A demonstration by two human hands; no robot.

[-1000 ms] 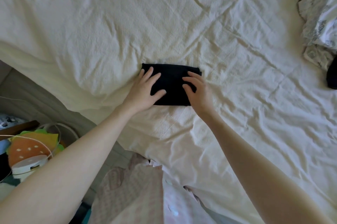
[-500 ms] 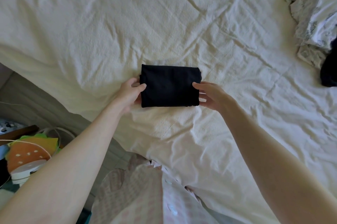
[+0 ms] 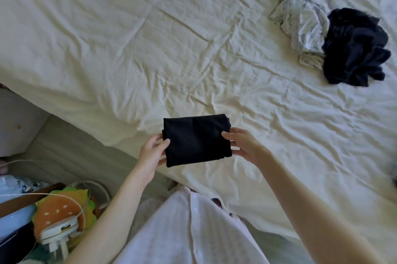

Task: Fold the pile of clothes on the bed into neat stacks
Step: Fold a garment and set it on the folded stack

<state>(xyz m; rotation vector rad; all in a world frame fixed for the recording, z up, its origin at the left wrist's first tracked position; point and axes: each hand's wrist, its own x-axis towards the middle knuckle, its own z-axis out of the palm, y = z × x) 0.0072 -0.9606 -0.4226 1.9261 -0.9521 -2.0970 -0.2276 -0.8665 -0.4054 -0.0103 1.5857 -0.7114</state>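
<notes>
Head: both hands pinch flat black folded garment [image 3: 196, 140].

A wide bed [image 3: 150, 33] under rumpled cream bedding — a grey upholstered bedframe [image 3: 71, 152] along its near edge.

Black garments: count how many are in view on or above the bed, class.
2: a folded black garment gripped between left hand and right hand; a crumpled black garment far right, beside patterned clothes. More may be hidden.
</notes>
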